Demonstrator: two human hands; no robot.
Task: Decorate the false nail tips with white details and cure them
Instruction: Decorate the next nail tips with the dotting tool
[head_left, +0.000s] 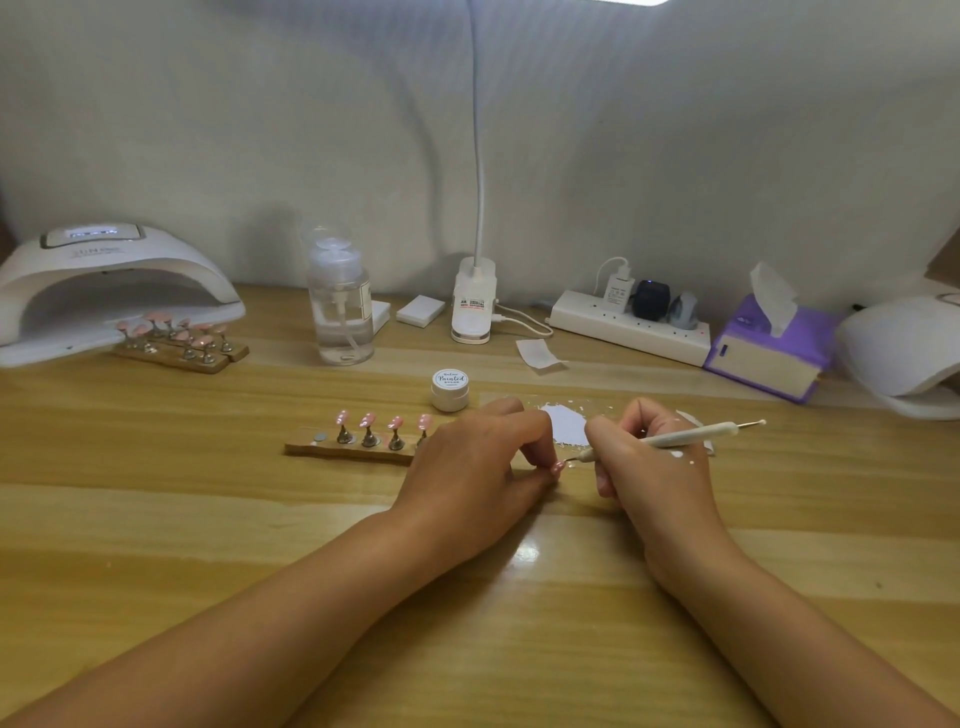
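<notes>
A pale wooden worktop (208, 519) runs before a grey fabric backdrop. At far left stands a white nail lamp (104, 291) marked "SUN" (the rest is too blurred to read). At the centre, the left hand (467, 467) lies beside a wooden holder (353, 449) carrying four pink tips (368, 420). Behind sits a small jar (450, 389) labelled "Painted". The right hand (644, 467) has its grip closed round a white dotting pen (691, 435). The pen's fine point meets the pink false nail tip (557, 466) pinched in the left grip, low over the worktop.
</notes>
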